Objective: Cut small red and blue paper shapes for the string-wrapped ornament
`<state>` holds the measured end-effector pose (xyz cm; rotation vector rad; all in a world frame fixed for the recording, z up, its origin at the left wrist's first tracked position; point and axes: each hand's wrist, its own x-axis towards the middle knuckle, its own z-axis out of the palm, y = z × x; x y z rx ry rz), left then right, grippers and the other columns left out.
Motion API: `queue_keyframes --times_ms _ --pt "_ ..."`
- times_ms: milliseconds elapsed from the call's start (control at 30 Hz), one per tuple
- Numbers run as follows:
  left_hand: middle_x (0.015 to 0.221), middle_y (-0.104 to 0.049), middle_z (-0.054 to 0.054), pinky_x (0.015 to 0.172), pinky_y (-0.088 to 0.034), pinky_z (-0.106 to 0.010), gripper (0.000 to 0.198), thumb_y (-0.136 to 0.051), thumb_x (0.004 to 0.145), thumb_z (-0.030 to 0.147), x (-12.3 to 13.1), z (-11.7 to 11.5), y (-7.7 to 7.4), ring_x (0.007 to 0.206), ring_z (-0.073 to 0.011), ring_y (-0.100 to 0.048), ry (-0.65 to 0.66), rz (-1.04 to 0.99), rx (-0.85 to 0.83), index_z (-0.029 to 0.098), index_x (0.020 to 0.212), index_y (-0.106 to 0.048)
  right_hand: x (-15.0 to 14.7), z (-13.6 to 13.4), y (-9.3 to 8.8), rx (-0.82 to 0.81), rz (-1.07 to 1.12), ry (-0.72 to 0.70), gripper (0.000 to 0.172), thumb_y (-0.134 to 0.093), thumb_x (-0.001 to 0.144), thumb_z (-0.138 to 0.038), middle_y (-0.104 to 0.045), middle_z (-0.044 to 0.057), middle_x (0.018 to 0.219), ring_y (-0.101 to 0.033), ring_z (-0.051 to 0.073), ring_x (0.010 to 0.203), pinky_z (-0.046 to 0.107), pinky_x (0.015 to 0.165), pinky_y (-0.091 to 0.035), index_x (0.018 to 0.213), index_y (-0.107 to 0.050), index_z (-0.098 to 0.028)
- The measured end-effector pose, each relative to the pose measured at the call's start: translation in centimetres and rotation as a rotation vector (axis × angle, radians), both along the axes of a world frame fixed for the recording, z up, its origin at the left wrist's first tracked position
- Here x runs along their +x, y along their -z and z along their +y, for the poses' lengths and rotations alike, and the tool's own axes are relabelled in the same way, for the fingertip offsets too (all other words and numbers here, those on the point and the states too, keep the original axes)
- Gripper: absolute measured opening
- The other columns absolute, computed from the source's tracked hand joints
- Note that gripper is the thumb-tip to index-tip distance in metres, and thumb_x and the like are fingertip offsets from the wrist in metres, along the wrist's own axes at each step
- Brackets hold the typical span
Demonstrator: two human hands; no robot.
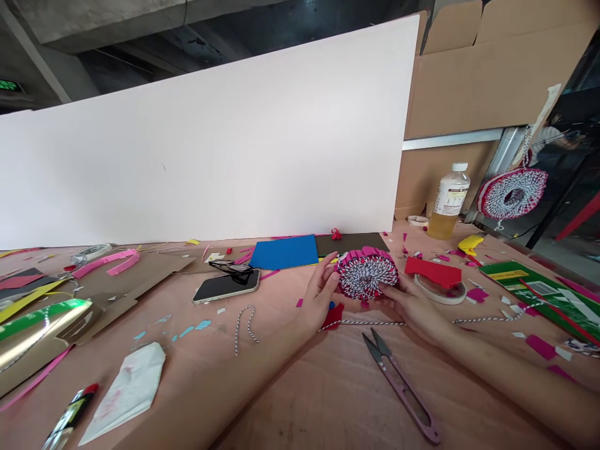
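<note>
A round pleated rosette of pink paper (366, 272), woven with black-and-white twisted cord, stands tilted between my hands. My left hand (319, 292) grips its left side, and my right hand (407, 306) holds its lower right edge. Just below them, a black-and-white twisted cord (360, 323) lies across a small red paper scrap (333, 316). Pink-handled thread snips (398, 381) rest on the table nearer me, with their blades open. A cut red paper piece (434, 272) lies over a roll of clear tape (440, 290) to the right.
A phone (226, 285) with glasses (232, 269) on it lies left of a blue card (284, 252). Paper scraps litter the pink-topped table (262, 387). A white board (201, 137) stands behind, with a bottle of amber liquid (449, 201) and a hanging rosette (512, 194) at the right.
</note>
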<state>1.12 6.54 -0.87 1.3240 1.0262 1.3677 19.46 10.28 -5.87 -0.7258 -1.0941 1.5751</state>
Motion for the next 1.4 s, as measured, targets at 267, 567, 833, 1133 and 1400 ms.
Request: queue_keyframes --times_ms 267,567,833,1133,1400 --pt "0.118 -0.059 -0.01 0.093 -0.041 -0.036 0.04 -0.068 0.074 0.032 0.2 1.6 1.9 0.112 -0.0252 -0.051 0.11 -0.023 0.002 0.02 0.111 -0.059 -0.1 -0.2 -0.4 -0.006 0.019 0.004 0.029 -0.07 0.072 -0.029 -0.064 0.002 0.109 -0.061 0.021 0.091 0.033 0.072 -0.053 0.1 -0.062 -0.026" --pt "0.119 -0.059 -0.011 0.094 -0.041 -0.038 0.039 -0.065 0.077 0.027 0.2 1.7 1.7 0.111 -0.0264 -0.052 0.15 -0.041 0.014 0.018 0.115 -0.059 0.0 0.0 0.0 0.014 0.011 -0.036 0.027 -0.07 0.073 -0.029 -0.066 0.004 0.106 -0.062 0.023 0.093 0.037 0.076 -0.053 0.098 -0.065 -0.024" --pt "0.121 -0.059 -0.01 0.094 -0.04 -0.037 0.043 -0.063 0.078 0.03 0.1 1.9 1.9 0.111 -0.0262 -0.053 0.152 -0.04 0.005 0.017 0.118 -0.057 0.1 0.1 0.3 0.051 -0.024 -0.085 0.029 -0.067 0.075 -0.029 -0.065 0.006 0.111 -0.061 0.025 0.097 0.04 0.079 -0.052 0.104 -0.064 -0.023" --pt "0.115 -0.063 -0.01 0.093 -0.041 -0.035 0.041 -0.065 0.076 0.028 0.3 1.5 0.8 0.108 -0.0259 -0.054 0.097 0.018 -0.006 0.014 0.114 -0.06 0.1 0.0 0.0 0.053 -0.049 -0.072 0.028 -0.067 0.076 -0.027 -0.065 0.007 0.109 -0.062 0.021 0.088 0.035 0.074 -0.052 0.103 -0.063 -0.02" --pt "0.116 -0.062 -0.01 0.089 -0.044 -0.038 0.042 -0.063 0.077 0.03 0.2 1.8 1.4 0.108 -0.0274 -0.055 0.099 0.039 0.001 0.015 0.116 -0.058 0.0 -0.1 -0.2 0.02 -0.047 -0.071 0.03 -0.069 0.073 -0.03 -0.068 0.006 0.099 -0.064 0.017 0.068 0.034 0.069 -0.052 0.101 -0.063 -0.019"
